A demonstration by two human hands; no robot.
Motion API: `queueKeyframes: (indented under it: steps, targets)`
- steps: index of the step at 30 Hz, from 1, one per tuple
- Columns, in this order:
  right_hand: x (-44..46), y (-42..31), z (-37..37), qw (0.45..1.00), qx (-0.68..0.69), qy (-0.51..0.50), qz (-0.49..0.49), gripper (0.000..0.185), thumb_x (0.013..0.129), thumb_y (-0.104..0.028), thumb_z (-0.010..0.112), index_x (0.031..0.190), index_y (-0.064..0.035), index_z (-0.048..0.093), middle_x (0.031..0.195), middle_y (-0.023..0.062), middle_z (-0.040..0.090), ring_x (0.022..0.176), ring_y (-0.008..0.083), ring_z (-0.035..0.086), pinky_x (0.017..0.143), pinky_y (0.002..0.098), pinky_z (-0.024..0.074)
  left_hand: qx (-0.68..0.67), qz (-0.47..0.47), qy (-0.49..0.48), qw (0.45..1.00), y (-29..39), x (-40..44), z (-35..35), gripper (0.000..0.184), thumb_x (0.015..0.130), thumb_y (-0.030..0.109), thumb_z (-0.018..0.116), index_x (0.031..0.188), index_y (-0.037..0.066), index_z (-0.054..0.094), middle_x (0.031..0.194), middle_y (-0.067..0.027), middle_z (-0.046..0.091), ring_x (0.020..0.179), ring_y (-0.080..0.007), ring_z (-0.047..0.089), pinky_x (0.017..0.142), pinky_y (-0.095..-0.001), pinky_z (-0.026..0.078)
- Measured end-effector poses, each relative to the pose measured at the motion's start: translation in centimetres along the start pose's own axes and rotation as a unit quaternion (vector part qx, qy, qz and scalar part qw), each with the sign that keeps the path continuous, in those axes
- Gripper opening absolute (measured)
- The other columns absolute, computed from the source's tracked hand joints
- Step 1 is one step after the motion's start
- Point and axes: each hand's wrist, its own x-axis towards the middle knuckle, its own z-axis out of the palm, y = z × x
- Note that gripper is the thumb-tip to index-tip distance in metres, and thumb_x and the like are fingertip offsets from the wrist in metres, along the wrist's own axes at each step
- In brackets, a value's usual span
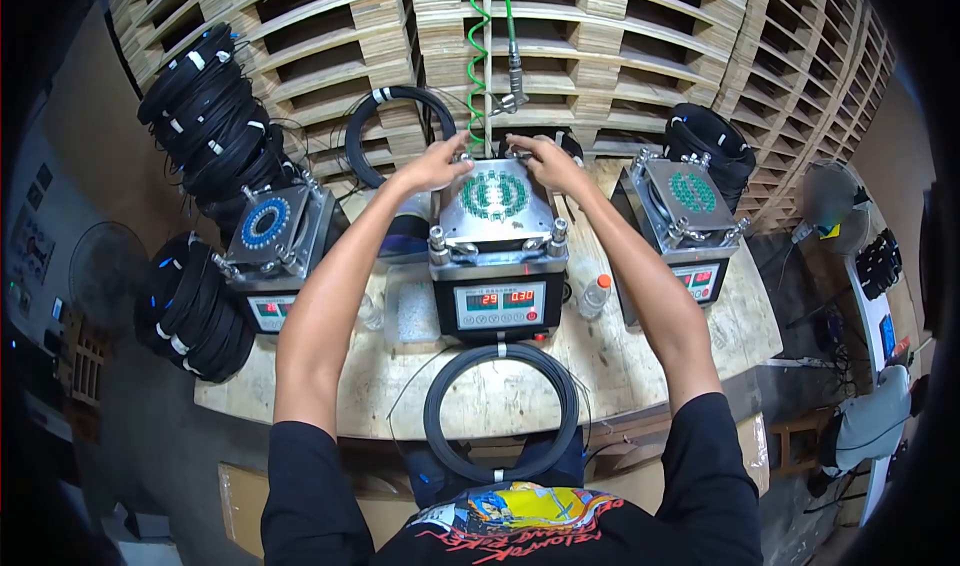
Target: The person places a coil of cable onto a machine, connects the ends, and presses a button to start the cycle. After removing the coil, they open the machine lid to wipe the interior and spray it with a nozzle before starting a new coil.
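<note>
In the middle of the table stands a black tabletop machine with a lit red digital display. Its square metal top plate carries green fittings in rings, and metal corner knobs show at the front. My left hand reaches to the plate's back left corner, fingers bent around the metal knob there. At the back right corner my right hand curls its fingers over the other knob. The fingertips partly hide both rear knobs. A coil of black cable lies at the table's front edge.
Similar machines stand left with blue fittings and right with green ones. Stacked black cable coils rise at the left. A bottle with an orange cap stands right of the middle machine. An air gun hangs before wooden pallets.
</note>
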Motion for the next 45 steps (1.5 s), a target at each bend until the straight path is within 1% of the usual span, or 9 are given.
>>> queueKeyframes:
  steps: [5, 12, 17, 20, 22, 23, 26, 31, 45]
  targets:
    - [-4.4, -0.5, -1.3, 0.995, 0.068, 0.074, -0.005, 0.057, 0.082, 0.007, 0.044, 0.135, -0.0076, 0.059, 0.127, 0.0193, 0.065, 0.119, 0.0340, 0.061, 0.105, 0.0381, 0.0447, -0.048, 0.006, 0.120, 0.992, 2.0, -5.7, 0.7, 0.064, 0.096, 0.019, 0.061, 0.152, 0.004, 0.035, 0.151, -0.0231, 0.044, 0.143, -0.0324, 0.040, 0.117, -0.0397, 0.032]
    - [-14.1, -1.6, -2.5, 0.979, 0.153, 0.126, 0.046, 0.040, 0.084, 0.010, 0.041, 0.115, 0.0009, 0.065, 0.092, 0.0135, 0.068, 0.085, 0.0189, 0.069, 0.077, 0.0319, 0.0562, 0.043, 0.033, 0.386, 0.921, 3.5, -18.6, 4.7, 0.016, 0.094, 0.002, 0.056, 0.108, -0.002, 0.062, 0.097, -0.0157, 0.063, 0.085, -0.0287, 0.063, 0.078, -0.0353, 0.050]
    - [-21.9, -4.3, -0.6, 0.974, 0.192, -0.050, 0.111, 0.023, 0.084, 0.006, 0.045, 0.096, 0.0026, 0.065, 0.071, 0.0079, 0.062, 0.059, 0.0129, 0.065, 0.053, 0.0289, 0.0509, 0.057, -0.014, 0.233, 0.971, 3.0, -28.1, 10.5, 0.011, 0.094, 0.001, 0.055, 0.102, -0.002, 0.061, 0.095, -0.0178, 0.063, 0.086, -0.0332, 0.064, 0.075, -0.0398, 0.050]
    - [-25.7, -2.2, 2.0, 0.927, 0.133, -0.304, 0.174, 0.029, 0.092, -0.007, 0.052, 0.118, 0.0027, 0.059, 0.084, 0.0109, 0.068, 0.067, 0.0171, 0.071, 0.059, 0.0317, 0.0562, 0.056, -0.048, 0.132, 0.989, 3.3, -31.4, 13.4, 0.019, 0.097, 0.012, 0.055, 0.109, 0.000, 0.062, 0.099, -0.0196, 0.064, 0.090, -0.0362, 0.064, 0.080, -0.0425, 0.052]
    - [-27.9, -2.0, 4.0, 0.871, 0.104, -0.398, 0.269, 0.053, 0.097, -0.045, 0.063, 0.122, 0.0016, 0.060, 0.088, 0.0118, 0.070, 0.073, 0.0181, 0.071, 0.061, 0.0323, 0.0571, 0.060, -0.078, 0.077, 0.992, 3.4, -32.8, 15.4, 0.027, 0.099, 0.021, 0.056, 0.116, 0.001, 0.062, 0.103, -0.0212, 0.063, 0.094, -0.0379, 0.064, 0.083, -0.0441, 0.052]
    - [-29.0, -1.0, 5.7, 0.838, 0.073, -0.437, 0.320, 0.073, 0.090, -0.067, 0.061, 0.121, -0.0007, 0.062, 0.088, 0.0103, 0.070, 0.073, 0.0180, 0.070, 0.062, 0.0310, 0.0570, 0.090, -0.117, 0.042, 0.988, 2.8, -33.2, 16.8, 0.039, 0.099, 0.032, 0.056, 0.124, 0.002, 0.059, 0.108, -0.0229, 0.062, 0.099, -0.0398, 0.062, 0.086, -0.0460, 0.051]
    - [-30.7, -2.4, 7.6, 0.822, 0.103, -0.460, 0.320, 0.090, 0.077, -0.081, 0.063, 0.113, 0.0014, 0.062, 0.085, 0.0128, 0.070, 0.074, 0.0209, 0.069, 0.064, 0.0326, 0.0571, 0.184, -0.178, -0.053, 0.965, 2.8, -33.3, 18.3, 0.075, 0.090, 0.055, 0.064, 0.143, 0.005, 0.047, 0.115, -0.0278, 0.058, 0.111, -0.0448, 0.058, 0.091, -0.0498, 0.050]
    - [-34.1, -3.4, 10.6, 0.923, -0.042, -0.287, 0.253, 0.076, 0.076, -0.061, 0.073, 0.114, 0.0024, 0.058, 0.097, 0.0293, 0.069, 0.089, 0.0434, 0.069, 0.080, 0.0474, 0.0558, 0.098, -0.268, -0.082, 0.955, 1.8, -32.2, 19.6, 0.068, 0.082, 0.043, 0.073, 0.133, 0.004, 0.051, 0.111, -0.0267, 0.061, 0.104, -0.0445, 0.062, 0.088, -0.0486, 0.051]
    - [-38.2, -7.2, 9.5, 0.960, 0.054, -0.165, 0.221, 0.049, 0.087, -0.032, 0.072, 0.112, 0.0040, 0.050, 0.080, 0.0281, 0.066, 0.078, 0.0467, 0.066, 0.069, 0.0496, 0.0507, 0.062, -0.204, -0.008, 0.977, 4.0, -35.8, 20.4, 0.047, 0.092, 0.033, 0.067, 0.123, 0.002, 0.052, 0.098, -0.0295, 0.067, 0.095, -0.0470, 0.065, 0.081, -0.0524, 0.051]
